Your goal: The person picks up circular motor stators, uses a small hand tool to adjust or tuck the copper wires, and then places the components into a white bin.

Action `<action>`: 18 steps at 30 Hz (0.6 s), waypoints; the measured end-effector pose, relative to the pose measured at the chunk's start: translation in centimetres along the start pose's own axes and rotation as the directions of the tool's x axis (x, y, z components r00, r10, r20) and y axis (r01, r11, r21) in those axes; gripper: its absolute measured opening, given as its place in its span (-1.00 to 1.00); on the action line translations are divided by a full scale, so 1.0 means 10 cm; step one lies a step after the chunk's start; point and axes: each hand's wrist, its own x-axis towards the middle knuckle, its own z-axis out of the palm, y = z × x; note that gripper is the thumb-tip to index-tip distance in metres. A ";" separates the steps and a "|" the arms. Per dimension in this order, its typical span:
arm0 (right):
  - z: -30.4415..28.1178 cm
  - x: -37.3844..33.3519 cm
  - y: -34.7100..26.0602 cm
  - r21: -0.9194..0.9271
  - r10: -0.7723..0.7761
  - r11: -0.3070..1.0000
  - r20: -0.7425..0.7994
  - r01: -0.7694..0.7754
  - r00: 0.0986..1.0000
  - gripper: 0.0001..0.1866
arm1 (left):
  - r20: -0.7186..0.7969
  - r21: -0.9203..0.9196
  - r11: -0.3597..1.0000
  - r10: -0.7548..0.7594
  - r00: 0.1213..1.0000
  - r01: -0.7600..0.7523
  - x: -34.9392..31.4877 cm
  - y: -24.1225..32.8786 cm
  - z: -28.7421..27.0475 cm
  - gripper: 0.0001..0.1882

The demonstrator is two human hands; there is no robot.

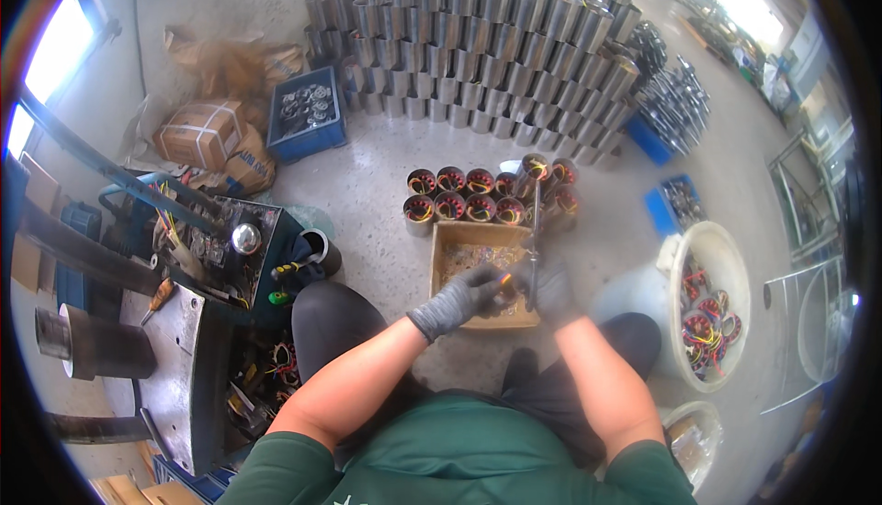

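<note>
My left hand, in a grey knit glove, is closed on a small dark piece with an orange-yellow end. My right hand, also gloved, is smeared by motion, so its fingers cannot be made out. A long upright metal rod stands beside the right hand, its lower part meeting the glove. Under both hands lies an open cardboard box with small scraps in it. Just beyond it stand two rows of short metal cylinders with red-and-yellow wire windings; one such cylinder sits higher than its neighbours.
Stacked steel tubes form a wall at the back. A white tub of wound cores stands at right. At left are a metal-topped machine, a blue crate and a strapped carton. Blue bins lie farther right.
</note>
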 end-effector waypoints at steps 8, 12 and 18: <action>0.03 0.00 0.12 -0.102 0.042 0.994 -0.052 -0.047 0.998 -0.53 | -0.148 -0.172 0.983 -0.084 0.985 0.058 0.08 -0.14 -0.06 -0.76; -0.01 -0.01 0.18 -0.017 0.268 0.963 -0.001 -0.268 0.963 -0.47 | -0.326 -0.144 0.990 -0.061 0.944 0.015 0.14 -0.22 -0.12 -0.78; 0.01 -0.25 0.20 -0.317 0.413 0.887 0.223 -0.336 0.883 -0.38 | -0.403 -0.196 0.978 -0.017 0.915 -0.068 0.22 -0.27 -0.24 -0.79</action>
